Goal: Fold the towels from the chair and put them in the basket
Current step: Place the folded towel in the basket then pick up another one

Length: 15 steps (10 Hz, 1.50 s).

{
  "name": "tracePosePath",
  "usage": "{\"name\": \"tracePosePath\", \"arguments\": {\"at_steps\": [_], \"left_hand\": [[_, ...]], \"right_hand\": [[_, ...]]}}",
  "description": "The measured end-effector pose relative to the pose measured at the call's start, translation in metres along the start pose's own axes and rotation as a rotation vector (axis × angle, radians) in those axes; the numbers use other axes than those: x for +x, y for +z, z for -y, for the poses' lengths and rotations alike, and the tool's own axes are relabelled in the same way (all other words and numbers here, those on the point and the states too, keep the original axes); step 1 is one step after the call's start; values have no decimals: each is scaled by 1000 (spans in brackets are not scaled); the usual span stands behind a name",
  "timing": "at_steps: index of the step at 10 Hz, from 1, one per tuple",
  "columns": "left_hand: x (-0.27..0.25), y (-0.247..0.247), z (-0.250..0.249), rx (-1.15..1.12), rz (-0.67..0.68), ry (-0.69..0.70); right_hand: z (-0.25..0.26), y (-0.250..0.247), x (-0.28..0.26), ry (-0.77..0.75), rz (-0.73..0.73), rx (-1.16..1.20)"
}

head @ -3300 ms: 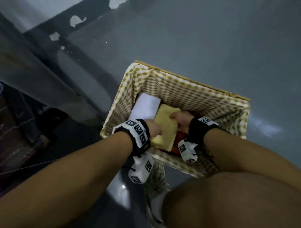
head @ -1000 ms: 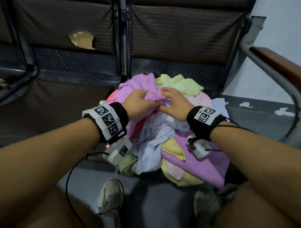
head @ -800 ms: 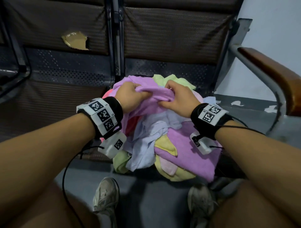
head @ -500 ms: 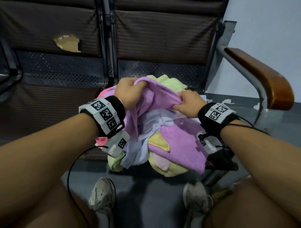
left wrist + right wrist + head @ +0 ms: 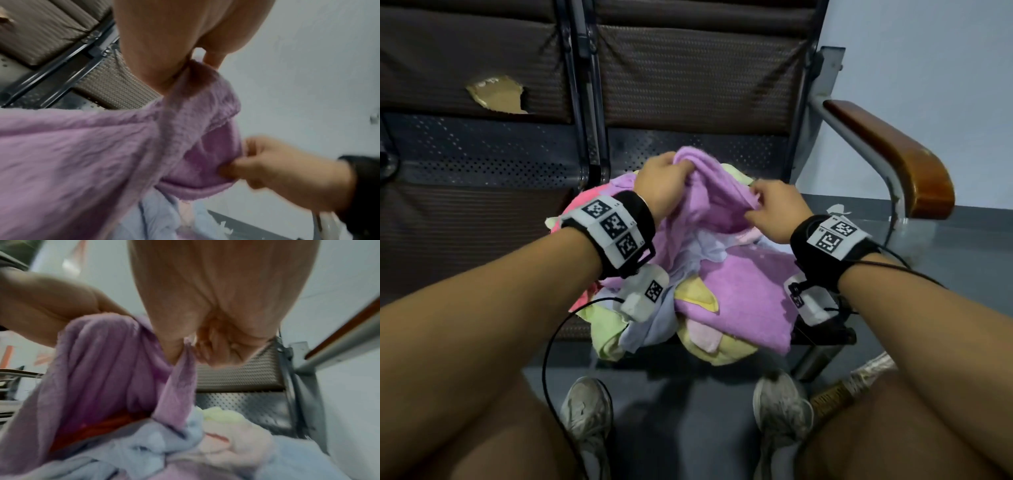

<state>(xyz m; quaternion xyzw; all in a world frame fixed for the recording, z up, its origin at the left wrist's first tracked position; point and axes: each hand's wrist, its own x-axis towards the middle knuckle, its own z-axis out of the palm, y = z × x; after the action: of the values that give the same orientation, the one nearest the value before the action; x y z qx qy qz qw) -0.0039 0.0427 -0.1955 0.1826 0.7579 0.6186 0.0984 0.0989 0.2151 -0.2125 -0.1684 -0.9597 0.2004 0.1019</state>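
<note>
A purple towel is lifted off the top of a heap of coloured cloths on a bench seat. My left hand grips its upper edge, raised highest. My right hand pinches the same edge a little lower, to the right. In the left wrist view the purple towel hangs from my left hand, and the right hand pinches its hem. In the right wrist view my right hand nips a fold of the purple towel.
The heap holds another purple cloth, pale blue, yellow, green and pink pieces. A wooden armrest on a metal frame stands at right. My two shoes rest on the grey floor below.
Earlier both hands held a folded yellow cloth in a gingham basket. Since a second ago they have gripped the purple towel on the heap, lifted it and moved apart along its edge.
</note>
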Motion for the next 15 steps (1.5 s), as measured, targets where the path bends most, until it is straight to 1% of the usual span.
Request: {"name": "tracePosePath", "arguments": {"at_steps": [1,2,3,4,5,6,7,8,9,10,11,12,13,14,15], "left_hand": [[0,-5,-9,-333,7,-72],[-3,-5,-11,-389,20,-109],[-3,-2,-12,-369,-27,-119],[-2,2,-13,-468,-87,-133],[11,6,-12,-542,-142,-215],[23,2,-6,-668,-219,-279],[24,-5,-12,-499,-287,-339],[16,-12,-21,-1546,-307,-186],[9,-3,-10,-231,-319,-174],[14,-15,-8,-625,-211,-342],[9,-15,-17,-680,-141,-357],[3,-15,-21,-732,-38,-345],[-8,-12,-27,-783,55,-367],[-8,-14,-26,-758,45,-363],[5,-29,-17,-568,-155,-357]], "right_hand": [[-24,5,-4,104,65,-49],[-27,2,-2,170,-98,370],[-17,-6,2,204,-305,926],[-12,-14,8,134,-409,1158],[-12,-14,10,51,-480,889],[-13,-8,2,-86,-222,466],[-16,5,-9,-94,107,140],[-14,7,-11,-98,66,175],[-1,4,-11,-116,-77,373],[19,6,-10,-291,-32,344],[34,16,-11,-313,227,214],[42,34,-12,-215,284,84],[53,52,-8,-89,238,144],[60,56,-1,-51,185,135],[47,40,10,67,30,199]]}}
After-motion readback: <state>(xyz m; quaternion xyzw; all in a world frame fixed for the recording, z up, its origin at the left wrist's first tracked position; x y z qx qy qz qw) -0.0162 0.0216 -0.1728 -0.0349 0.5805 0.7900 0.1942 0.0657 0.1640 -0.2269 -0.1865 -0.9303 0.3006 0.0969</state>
